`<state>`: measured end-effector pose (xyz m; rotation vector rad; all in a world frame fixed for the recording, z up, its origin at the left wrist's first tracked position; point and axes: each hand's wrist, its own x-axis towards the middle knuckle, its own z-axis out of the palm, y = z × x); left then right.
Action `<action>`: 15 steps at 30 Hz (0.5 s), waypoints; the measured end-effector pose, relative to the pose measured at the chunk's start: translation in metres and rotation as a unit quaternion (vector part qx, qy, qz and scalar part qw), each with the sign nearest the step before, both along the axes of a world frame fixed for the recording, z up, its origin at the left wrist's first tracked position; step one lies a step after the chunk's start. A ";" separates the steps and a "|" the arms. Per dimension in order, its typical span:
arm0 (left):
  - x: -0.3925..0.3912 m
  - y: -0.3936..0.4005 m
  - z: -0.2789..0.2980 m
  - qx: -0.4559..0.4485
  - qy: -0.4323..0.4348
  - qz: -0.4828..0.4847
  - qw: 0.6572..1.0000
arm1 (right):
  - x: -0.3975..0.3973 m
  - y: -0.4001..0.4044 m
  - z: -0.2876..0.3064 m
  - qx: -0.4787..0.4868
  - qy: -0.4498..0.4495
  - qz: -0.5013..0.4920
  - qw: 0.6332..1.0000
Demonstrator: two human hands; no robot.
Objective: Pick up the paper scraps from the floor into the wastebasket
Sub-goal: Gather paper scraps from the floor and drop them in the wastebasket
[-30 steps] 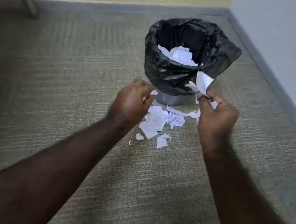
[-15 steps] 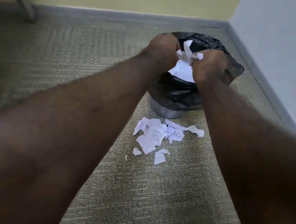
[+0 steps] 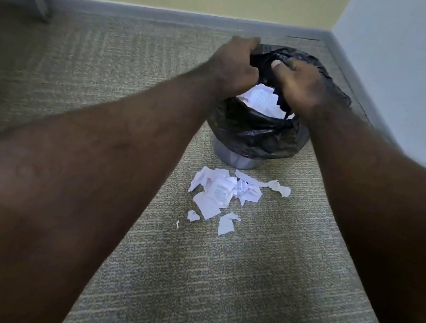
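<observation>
Two hands, left hand [image 3: 235, 64] and right hand [image 3: 299, 87]; one wastebasket [image 3: 237, 159] with one black liner bag [image 3: 255, 131]; roughly ten paper scraps [image 3: 224, 194] on the carpet, exact number unclear.

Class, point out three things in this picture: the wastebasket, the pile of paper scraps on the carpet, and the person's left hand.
wastebasket [image 3: 237, 159]: head view, grey base below the black liner.
paper scraps [image 3: 222, 190]: head view, middle of the pile.
left hand [image 3: 234, 65]: head view, back of the hand.

Both hands, left hand [image 3: 234, 65] and right hand [image 3: 299, 87], moved from floor level to above black-bagged grey wastebasket [image 3: 252, 136]. Torn white paper scraps formerly gripped now gone from fingers; hands at bin's 12 o'clock.
</observation>
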<state>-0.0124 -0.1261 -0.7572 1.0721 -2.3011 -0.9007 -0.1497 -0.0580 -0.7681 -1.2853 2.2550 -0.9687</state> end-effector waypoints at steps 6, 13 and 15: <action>0.037 0.012 -0.017 -0.057 0.017 0.038 0.997 | -0.002 0.030 0.002 -0.058 0.044 -0.030 0.997; 0.116 0.059 -0.065 -0.110 -0.017 0.078 0.991 | 0.014 0.083 -0.030 -0.137 -0.010 -0.025 0.990; 0.138 0.079 -0.086 -0.097 -0.046 0.071 0.992 | 0.031 0.109 -0.044 -0.148 0.013 -0.032 0.988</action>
